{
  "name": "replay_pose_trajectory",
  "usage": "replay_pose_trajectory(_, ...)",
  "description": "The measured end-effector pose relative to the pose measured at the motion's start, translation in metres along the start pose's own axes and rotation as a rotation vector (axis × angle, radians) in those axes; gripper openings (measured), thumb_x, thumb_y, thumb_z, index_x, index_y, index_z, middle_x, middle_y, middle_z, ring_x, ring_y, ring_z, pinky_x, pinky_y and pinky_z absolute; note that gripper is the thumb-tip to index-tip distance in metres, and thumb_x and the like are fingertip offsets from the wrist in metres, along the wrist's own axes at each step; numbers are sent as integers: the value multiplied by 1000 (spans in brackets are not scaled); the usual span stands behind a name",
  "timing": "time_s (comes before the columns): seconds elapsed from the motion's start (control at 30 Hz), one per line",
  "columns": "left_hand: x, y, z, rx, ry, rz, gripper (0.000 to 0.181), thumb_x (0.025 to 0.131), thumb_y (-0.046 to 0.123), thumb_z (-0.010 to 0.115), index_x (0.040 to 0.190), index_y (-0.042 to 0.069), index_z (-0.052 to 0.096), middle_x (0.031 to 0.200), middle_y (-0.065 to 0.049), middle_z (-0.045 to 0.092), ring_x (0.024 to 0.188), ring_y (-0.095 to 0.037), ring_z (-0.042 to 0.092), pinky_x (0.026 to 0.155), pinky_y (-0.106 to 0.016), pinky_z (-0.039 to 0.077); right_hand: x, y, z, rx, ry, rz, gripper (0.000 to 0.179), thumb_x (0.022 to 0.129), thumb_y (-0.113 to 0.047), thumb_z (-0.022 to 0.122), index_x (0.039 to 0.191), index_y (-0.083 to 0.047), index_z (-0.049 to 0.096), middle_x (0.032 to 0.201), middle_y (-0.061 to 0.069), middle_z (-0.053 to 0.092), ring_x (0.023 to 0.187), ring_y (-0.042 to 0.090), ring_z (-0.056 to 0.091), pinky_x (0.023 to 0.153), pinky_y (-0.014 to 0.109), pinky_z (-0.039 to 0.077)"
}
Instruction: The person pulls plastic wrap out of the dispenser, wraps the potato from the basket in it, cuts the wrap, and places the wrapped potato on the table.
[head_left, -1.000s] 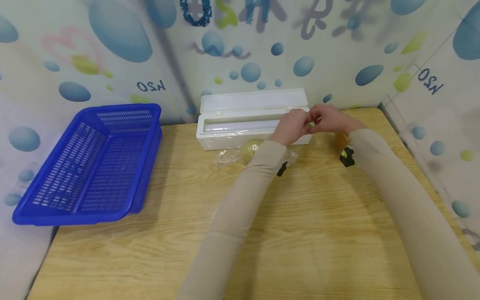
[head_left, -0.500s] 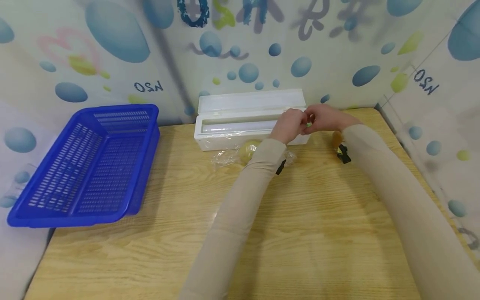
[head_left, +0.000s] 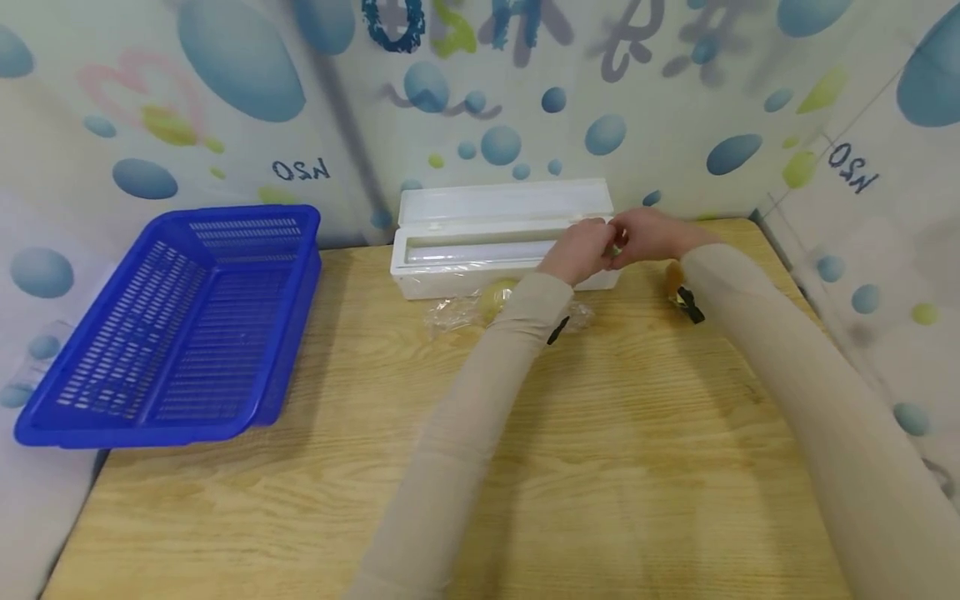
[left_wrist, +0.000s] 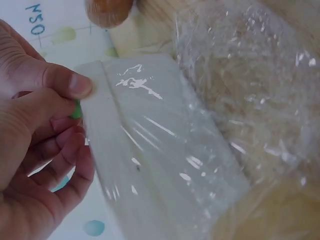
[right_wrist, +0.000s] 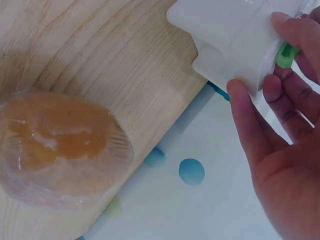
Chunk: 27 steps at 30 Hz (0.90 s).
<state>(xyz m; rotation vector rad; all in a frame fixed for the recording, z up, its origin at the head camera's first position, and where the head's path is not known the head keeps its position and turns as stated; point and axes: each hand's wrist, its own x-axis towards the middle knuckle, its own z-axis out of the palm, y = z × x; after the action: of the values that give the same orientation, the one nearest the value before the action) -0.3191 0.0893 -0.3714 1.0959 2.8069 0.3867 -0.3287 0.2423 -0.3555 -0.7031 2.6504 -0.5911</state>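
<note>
A long white plastic wrap box (head_left: 435,284) stands at the table's back with its lid raised and a pale roll (head_left: 480,251) inside. Both hands meet at its right end. My left hand (head_left: 581,250) pinches a small green slider (right_wrist: 286,56) at the box's edge. With thumb and fingers, my right hand (right_wrist: 280,170) grips the box's end beside it. Clear film (left_wrist: 150,125) lies over the box in the left wrist view, creased and shiny. In front of the box, a yellowish round item (head_left: 492,297) sits under clear film, partly hidden by my left sleeve.
A blue mesh basket (head_left: 273,358) stands at the table's left. An orange-brown item in clear wrap (right_wrist: 65,145) lies on the wooden table (head_left: 600,467), right of the box. Patterned wall sheeting (head_left: 525,100) rises directly behind the box.
</note>
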Motion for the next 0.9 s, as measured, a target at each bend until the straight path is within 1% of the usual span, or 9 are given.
replay_pose_trajectory(0.1, 0, -1, -2, 27, -18, 18, 17, 96, 19, 61, 106, 8, 67, 102, -5, 64, 93, -17, 55, 84, -25, 43, 0, -1, 0, -18, -5, -5, 21, 79, -5, 73, 94, 4, 61, 82, 11, 55, 77, 27, 47, 69, 39, 39)
replay_pose_trajectory(0.3, 0, -2, -6, 82, -30, 51, 17, 96, 21, 62, 104, 7, 69, 102, -4, 66, 97, -18, 57, 87, -26, 43, -1, -2, -1, -21, -4, -19, 23, 78, -5, 72, 97, 5, 63, 87, 14, 60, 80, 28, 50, 72, 40, 42)
replay_pose_trajectory(0.47, -1, -3, -6, 105, -55, 44, 15, 97, 18, 59, 106, 8, 67, 105, -7, 64, 98, -19, 56, 87, -28, 43, -2, -3, 0, -5, -10, 4, 26, 80, -6, 72, 101, 6, 63, 91, 16, 59, 83, 29, 50, 74, 41, 42)
replay_pose_trajectory(0.6, -1, -3, -7, 122, -73, 32, 16, 96, 13, 59, 110, 8, 67, 108, -6, 64, 102, -19, 56, 90, -28, 43, -5, -2, 2, 33, -1, 20, 27, 82, -6, 73, 103, 6, 62, 95, 16, 59, 86, 29, 49, 75, 40, 41)
replay_pose_trajectory(0.73, -1, -3, -9, 136, -97, 18, 19, 96, 10, 59, 114, 9, 66, 111, -6, 63, 105, -20, 56, 92, -29, 43, -7, -1, 4, 67, 14, 17, 27, 83, -7, 72, 105, 6, 62, 97, 17, 59, 87, 29, 49, 76, 41, 42)
replay_pose_trajectory(0.83, -3, -3, -12, 143, -116, 8, 20, 96, 11, 58, 116, 9, 64, 113, -6, 62, 106, -20, 56, 91, -29, 44, -8, 0, 4, 52, 17, 0, 25, 84, -8, 72, 104, 5, 63, 97, 16, 60, 87, 29, 49, 77, 42, 43)
replay_pose_trajectory(0.9, -5, -5, -14, 147, -125, 7, 19, 96, 10, 58, 114, 7, 63, 111, -7, 62, 103, -20, 56, 89, -29, 44, -10, 1, 3, 42, 13, -5, 24, 85, -8, 72, 103, 4, 63, 95, 15, 59, 87, 29, 49, 77, 41, 42)
